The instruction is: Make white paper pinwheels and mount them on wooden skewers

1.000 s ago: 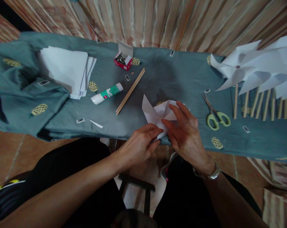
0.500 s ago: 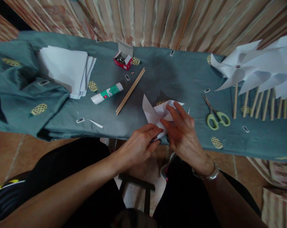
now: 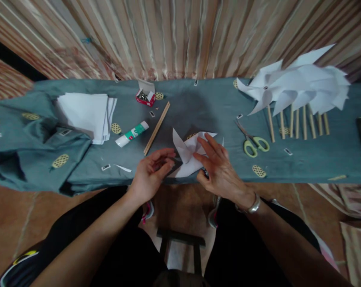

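Observation:
A white paper pinwheel (image 3: 184, 163) lies at the front edge of the cloth-covered table, one pointed blade standing up on its left side. My right hand (image 3: 220, 169) is bent over its right side, fingertips holding the paper at the middle. My left hand (image 3: 152, 173) hovers just left of the pinwheel, apart from the paper, with its fingers loosely curled and a gap at the thumb. Whether anything tiny sits at either set of fingertips is too dim to tell.
Two wooden sticks (image 3: 156, 128), a glue stick (image 3: 132, 134), a red box of small metal pieces (image 3: 146, 95) and a paper stack (image 3: 84, 115) lie to the left. Green-handled scissors (image 3: 253, 143) and several finished pinwheels (image 3: 300, 87) on sticks are to the right.
My left hand has let go of the pinwheel and drawn away to the left. The blade it was pressing has opened flat towards me. The view has shifted up and right.

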Tool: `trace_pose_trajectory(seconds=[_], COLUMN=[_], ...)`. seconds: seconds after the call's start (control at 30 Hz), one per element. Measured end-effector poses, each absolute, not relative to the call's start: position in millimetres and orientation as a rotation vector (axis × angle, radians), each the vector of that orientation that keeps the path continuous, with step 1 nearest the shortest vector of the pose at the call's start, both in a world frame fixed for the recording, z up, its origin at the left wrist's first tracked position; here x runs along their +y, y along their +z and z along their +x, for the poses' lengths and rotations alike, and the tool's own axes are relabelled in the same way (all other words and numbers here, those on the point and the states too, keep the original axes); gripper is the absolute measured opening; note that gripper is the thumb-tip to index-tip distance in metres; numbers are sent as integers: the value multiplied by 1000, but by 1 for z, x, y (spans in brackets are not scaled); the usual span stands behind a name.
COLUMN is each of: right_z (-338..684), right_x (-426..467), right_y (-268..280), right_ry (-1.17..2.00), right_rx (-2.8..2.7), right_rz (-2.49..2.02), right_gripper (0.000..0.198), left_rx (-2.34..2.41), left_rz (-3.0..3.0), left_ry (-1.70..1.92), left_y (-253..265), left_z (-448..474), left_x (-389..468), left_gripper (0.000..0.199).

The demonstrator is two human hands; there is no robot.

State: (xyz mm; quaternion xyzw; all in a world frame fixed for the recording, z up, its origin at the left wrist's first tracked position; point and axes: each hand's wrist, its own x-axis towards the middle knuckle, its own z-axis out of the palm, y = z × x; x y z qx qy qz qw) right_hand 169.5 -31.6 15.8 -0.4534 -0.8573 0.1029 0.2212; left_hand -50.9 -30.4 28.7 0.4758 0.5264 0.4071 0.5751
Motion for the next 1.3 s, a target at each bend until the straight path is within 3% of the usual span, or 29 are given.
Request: trace_pose_trajectory(seconds=[0.1, 0.23, 0.37, 0.57, 0.73, 1.13, 1.3], right_z=[168, 166, 167, 172, 174, 170, 166], right_x=[-31, -29, -25, -20, -21, -31, -37], right_y=[11, 6, 6, 0, -1, 5, 14], right_ry=[239, 178, 192, 258, 297, 91, -14], right_rx=[-2351, -2335, -2321, -2224, -2177, -2202, -2264], right_rz=[-1250, -1249, -1273, -1280, -1272, -1242, -1218], right_gripper=[38, 30, 29, 27, 25, 28, 60], left_rx=[1163, 1123, 1040, 1026, 1005, 877, 858], left_rz=[854, 642, 512, 356, 337, 319, 431], left_ry=[999, 985, 949, 817, 776, 843, 918], left_y=[27, 36, 44, 43, 42, 36, 36], left_z=[-51, -49, -44, -31, -18, -13, -14], left_x=[-30, -30, -29, -23, -13, -8, -8], left_gripper=[54, 64, 58, 31, 43, 47, 60])
